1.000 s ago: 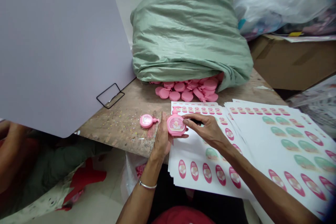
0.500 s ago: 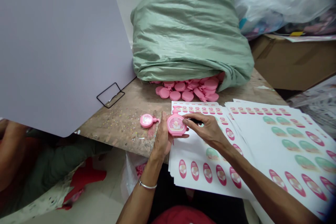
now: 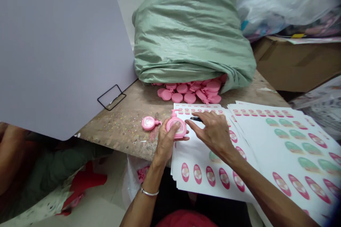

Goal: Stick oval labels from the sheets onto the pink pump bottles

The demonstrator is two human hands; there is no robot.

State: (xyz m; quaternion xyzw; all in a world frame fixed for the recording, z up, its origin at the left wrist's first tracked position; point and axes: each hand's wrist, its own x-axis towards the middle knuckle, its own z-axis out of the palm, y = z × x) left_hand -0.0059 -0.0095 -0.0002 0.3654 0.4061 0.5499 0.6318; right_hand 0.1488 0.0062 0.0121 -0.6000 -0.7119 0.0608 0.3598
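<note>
My left hand [image 3: 165, 141] holds a pink toy pump bottle [image 3: 182, 129] upright over the near end of the sticker sheets. Its thumb presses on the round label on the bottle's front. To the right, my right hand [image 3: 213, 131] is apart from the bottle. A slim black tool [image 3: 196, 118] sticks out from under its fingers; its exact kind cannot be made out. On the wooden table to the left lies a second pink pump bottle [image 3: 149, 123] on its side, with a label on its face.
Sheets of printed stickers [image 3: 210, 149] cover the table's near right, with a further stack [image 3: 269, 142] beside them. Several plain pink bottles [image 3: 189, 98] spill from a green sack [image 3: 194, 35] behind. A grey board [image 3: 61, 53] stands at left, near another person's arm [image 3: 10, 149].
My right hand has drawn back slightly from the bottle's label. My left thumb has come over onto the label, and the bottle has shifted a little to the left.
</note>
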